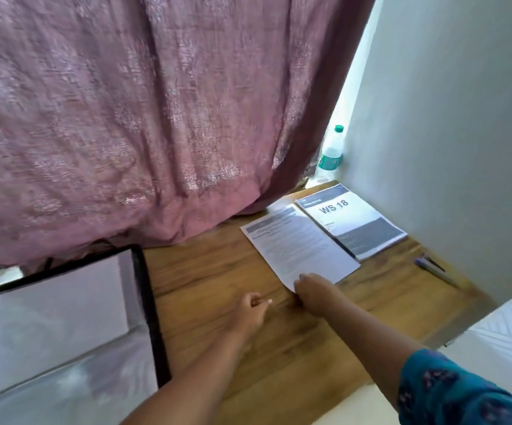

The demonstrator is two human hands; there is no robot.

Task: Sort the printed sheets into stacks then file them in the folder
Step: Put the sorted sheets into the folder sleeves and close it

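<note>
Right hand (310,291) pinched the near corner of a printed sheet (299,245) at frame centre-right, fingers curled onto its edge. Left hand (253,309) hovered just left over the wooden table (218,277), fingers loosely curled, holding nothing. WS 18 stack (353,220) lay just right of the sheet. Folder (64,317) lay open at lower left. Pen (432,266), bottle (331,153) at right; pink curtain (141,118) above.
</note>
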